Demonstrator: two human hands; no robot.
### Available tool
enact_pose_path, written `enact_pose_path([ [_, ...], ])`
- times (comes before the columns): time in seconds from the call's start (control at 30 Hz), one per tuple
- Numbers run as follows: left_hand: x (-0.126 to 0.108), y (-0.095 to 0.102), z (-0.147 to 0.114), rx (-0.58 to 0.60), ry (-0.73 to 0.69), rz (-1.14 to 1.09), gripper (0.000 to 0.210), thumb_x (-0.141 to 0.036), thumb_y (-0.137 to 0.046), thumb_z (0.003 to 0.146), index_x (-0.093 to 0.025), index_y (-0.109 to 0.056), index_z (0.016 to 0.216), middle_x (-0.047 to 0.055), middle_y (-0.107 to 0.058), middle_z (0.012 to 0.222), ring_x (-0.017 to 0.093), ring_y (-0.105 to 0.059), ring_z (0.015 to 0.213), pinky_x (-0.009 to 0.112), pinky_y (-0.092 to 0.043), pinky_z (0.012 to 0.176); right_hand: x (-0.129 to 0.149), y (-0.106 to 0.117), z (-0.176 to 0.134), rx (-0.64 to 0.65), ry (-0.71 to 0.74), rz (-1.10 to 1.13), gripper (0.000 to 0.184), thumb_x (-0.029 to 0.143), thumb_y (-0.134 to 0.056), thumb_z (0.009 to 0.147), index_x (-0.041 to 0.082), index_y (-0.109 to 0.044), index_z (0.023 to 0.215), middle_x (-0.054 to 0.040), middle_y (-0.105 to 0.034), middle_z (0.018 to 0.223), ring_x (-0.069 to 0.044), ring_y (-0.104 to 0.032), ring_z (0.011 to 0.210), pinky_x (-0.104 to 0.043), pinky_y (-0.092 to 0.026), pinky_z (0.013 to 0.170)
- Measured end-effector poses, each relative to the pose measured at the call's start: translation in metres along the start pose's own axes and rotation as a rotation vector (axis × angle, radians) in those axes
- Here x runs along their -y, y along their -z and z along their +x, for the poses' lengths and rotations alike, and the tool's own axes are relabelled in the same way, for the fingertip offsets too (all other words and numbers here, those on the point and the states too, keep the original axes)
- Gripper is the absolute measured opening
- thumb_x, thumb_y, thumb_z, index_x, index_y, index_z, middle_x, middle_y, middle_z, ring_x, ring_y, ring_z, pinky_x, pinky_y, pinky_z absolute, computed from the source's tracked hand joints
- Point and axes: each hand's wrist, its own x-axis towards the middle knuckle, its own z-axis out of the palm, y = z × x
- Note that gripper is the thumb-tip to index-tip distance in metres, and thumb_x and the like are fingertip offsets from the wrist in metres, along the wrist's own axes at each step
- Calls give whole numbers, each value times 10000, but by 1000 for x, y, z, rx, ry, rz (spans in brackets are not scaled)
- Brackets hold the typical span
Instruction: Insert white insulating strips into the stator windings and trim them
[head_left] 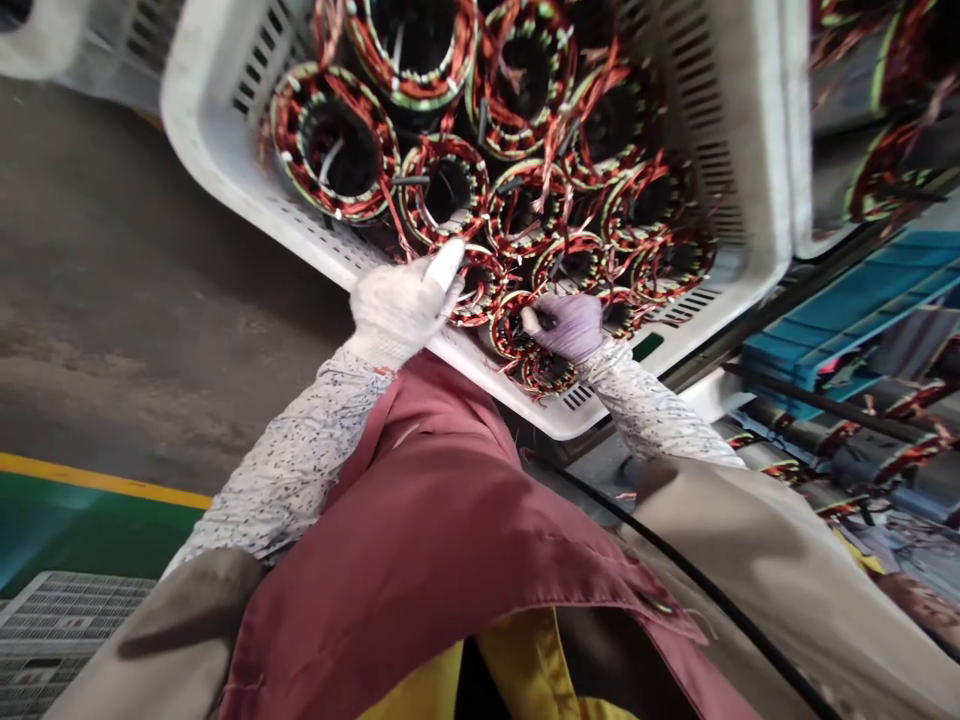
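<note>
My left hand [405, 305], in a white glove, is at the near rim of a white plastic basket [300, 240]. Its thumb points up, and its fingers curl at the edge of a motor stator [484, 285] wound with red copper wire. In a purple glove, my right hand [568, 325] grips another wound stator [510, 325] in the near corner, thumb at its bore. Part of that hand's grip is hidden. Several more stators [334, 145] of different sizes stand upright around both hands, bores facing up, with loose copper leads and black sleeves.
A second basket [799, 130] with stators adjoins on the right. Beyond it are a blue crate [855, 300] and stators lying on their sides [862, 450]. Grey crates [67, 620] sit on the floor at lower left. A black cable [675, 570] runs past my right side.
</note>
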Motion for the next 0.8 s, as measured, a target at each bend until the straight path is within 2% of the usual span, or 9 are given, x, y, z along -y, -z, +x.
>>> enact_pose_path([
  [0.07, 1, -1, 0, -4, -4, 8, 514, -432, -389, 963, -197, -552, 1390, 160, -708, 1001, 271, -658, 825, 403, -429, 734, 2, -2, 1, 36, 47, -35, 314, 420, -446, 836, 197, -578, 660, -41, -615, 625, -182, -553, 618, -287, -340, 594],
  [0.17, 2, -3, 0, -10, -16, 27, 527, -443, -379, 966, -193, -539, 1401, 160, -711, 989, 275, -659, 836, 401, -425, 733, 6, -2, -6, 28, 34, -36, 303, 396, -446, 830, 194, -561, 637, -41, -596, 602, -168, -533, 596, -288, -320, 573],
  [0.23, 2, -3, -1, -16, -21, 28, 528, -443, -368, 972, -200, -529, 1412, 162, -711, 1003, 274, -660, 832, 403, -423, 735, 11, 3, -15, -26, 2, 53, 291, 401, -468, 810, 200, -547, 615, -35, -570, 567, -158, -508, 563, -293, -323, 554],
  [0.33, 2, -1, -2, -14, -41, 18, 523, -433, -378, 969, -204, -530, 1414, 165, -712, 1022, 271, -659, 829, 399, -426, 731, 20, 19, -27, -184, -78, 333, 289, 437, -483, 813, 218, -562, 642, -17, -564, 562, -140, -483, 527, -289, -372, 535],
  [0.4, 1, 1, -2, -2, -58, 13, 521, -434, -397, 961, -204, -539, 1407, 162, -716, 1015, 272, -660, 834, 392, -428, 722, 28, 30, -28, -283, -138, 482, 278, 442, -488, 818, 226, -568, 661, -14, -584, 591, -138, -501, 537, -286, -408, 538],
  [0.47, 0, 4, -2, 8, -69, 18, 522, -435, -408, 959, -201, -540, 1407, 154, -721, 1001, 267, -665, 831, 380, -429, 711, 37, 39, -19, -315, -155, 537, 254, 423, -503, 808, 226, -560, 659, -18, -599, 613, -142, -526, 563, -287, -428, 549],
  [0.6, 0, 5, -2, 7, -87, 28, 524, -430, -393, 972, -185, -536, 1412, 149, -728, 980, 256, -678, 824, 362, -432, 690, 54, 39, 15, -187, -69, 435, 232, 397, -521, 805, 208, -593, 691, -22, -611, 624, -145, -543, 590, -279, -417, 565],
  [0.7, 3, 2, -2, -15, -123, 18, 520, -423, -378, 984, -167, -544, 1406, 152, -730, 949, 260, -691, 829, 360, -442, 686, 69, 32, 37, -63, -15, 194, 256, 409, -523, 813, 193, -640, 738, -43, -641, 647, -180, -581, 633, -296, -389, 589],
  [0.8, 5, -1, -3, -43, -153, 15, 501, -394, -400, 982, -168, -551, 1403, 149, -734, 940, 258, -698, 804, 358, -453, 668, 82, 30, 45, 70, 59, -11, 272, 404, -509, 823, 189, -677, 817, -67, -678, 695, -222, -615, 674, -311, -357, 595],
])
